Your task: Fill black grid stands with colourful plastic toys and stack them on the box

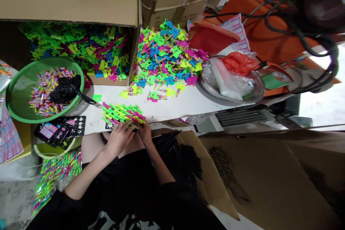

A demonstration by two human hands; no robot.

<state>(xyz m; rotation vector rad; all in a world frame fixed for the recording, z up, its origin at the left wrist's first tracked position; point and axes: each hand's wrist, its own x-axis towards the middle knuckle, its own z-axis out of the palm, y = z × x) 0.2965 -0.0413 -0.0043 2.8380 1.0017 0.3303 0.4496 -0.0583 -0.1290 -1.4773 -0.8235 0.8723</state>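
At the edge of a white counter (188, 105), both hands (132, 136) kinda half-curled against a clump of neon plastic pieces (122, 114), can't tell if they're actually gripping any

The basket (16, 90) is green, and the table (107, 95) is white. The heap of small pieces (167, 55) mixes blue, yellow, green and magenta. One bag (238, 63) is red. The shirt (129, 194) is black with a pale print.

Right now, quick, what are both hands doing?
Left hand: fingers bent at the near edge of the bright plastic pieces; grip can't be told.
Right hand: at their right-hand end; grip can't be told either.
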